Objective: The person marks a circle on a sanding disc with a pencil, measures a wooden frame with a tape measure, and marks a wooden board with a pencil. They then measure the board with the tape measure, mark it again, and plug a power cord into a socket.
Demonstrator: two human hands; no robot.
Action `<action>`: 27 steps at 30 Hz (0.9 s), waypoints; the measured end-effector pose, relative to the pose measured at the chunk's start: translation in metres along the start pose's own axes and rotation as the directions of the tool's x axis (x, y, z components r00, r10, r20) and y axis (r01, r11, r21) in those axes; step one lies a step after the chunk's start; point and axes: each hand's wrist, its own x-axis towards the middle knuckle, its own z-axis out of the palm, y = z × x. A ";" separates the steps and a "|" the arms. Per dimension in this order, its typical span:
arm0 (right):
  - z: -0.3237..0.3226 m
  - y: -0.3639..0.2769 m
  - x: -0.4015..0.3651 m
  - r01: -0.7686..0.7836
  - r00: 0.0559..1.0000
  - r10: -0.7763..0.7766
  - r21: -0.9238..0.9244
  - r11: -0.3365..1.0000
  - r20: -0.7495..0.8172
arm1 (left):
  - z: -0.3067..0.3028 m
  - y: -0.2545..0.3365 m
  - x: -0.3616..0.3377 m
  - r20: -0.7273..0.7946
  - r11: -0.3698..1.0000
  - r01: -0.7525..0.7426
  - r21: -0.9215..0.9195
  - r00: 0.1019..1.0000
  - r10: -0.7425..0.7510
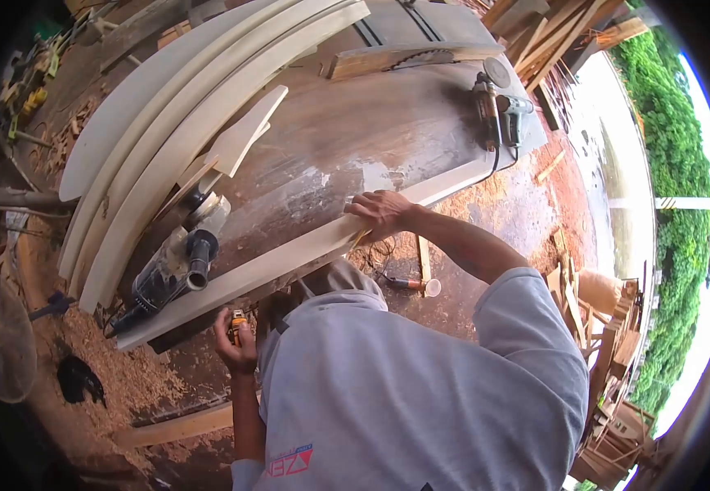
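My left hand (239, 348), in front of the long pale wooden board (277, 260), is closed around a small yellow-and-black tape measure (238, 320). The board lies along the near edge of the worktable (314, 164). My right hand (382, 214) rests on the board, fingers curled over its top. A thin yellow pencil-like stick (361, 238) shows under those fingers; its exact kind is hard to make out. Beside the board's left end sits a belt-sander-like power tool (163, 266) with a dark handle.
Several curved pale wooden pieces (183, 139) lie stacked on the table's left. Two corded power tools (498, 106) rest at its far right corner. A saw blade (424, 57) stands by a wooden strip at the back. Wood shavings (134, 376) cover the floor; a grinder-like tool (408, 283) lies there.
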 end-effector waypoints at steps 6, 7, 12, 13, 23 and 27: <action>0.019 -0.014 -0.013 -0.047 0.988 0.041 -0.039 0.998 -0.149 | -0.003 -0.007 0.028 0.178 0.998 0.060 -0.024 0.983 -0.055; 0.018 -0.021 -0.018 -0.099 0.979 0.094 -0.016 0.995 -0.179 | -0.003 -0.004 0.027 0.193 0.998 0.062 -0.025 0.980 -0.056; -0.036 -0.105 -0.007 -0.482 0.830 0.558 0.507 0.715 0.002 | 0.014 0.049 0.035 0.441 0.998 -0.055 0.032 0.897 0.035; -0.035 -0.122 0.000 -0.442 0.820 0.573 0.633 0.636 -0.003 | 0.023 0.064 0.038 0.484 0.994 -0.105 0.009 0.871 0.088; -0.081 -0.165 0.010 -0.572 0.780 0.472 0.774 0.271 0.411 | 0.054 0.099 0.057 0.608 0.939 -0.329 0.096 0.767 0.207; -0.064 -0.161 0.011 -0.377 0.846 0.520 0.822 0.427 0.118 | 0.044 0.098 0.054 0.630 0.967 -0.239 0.090 0.765 0.131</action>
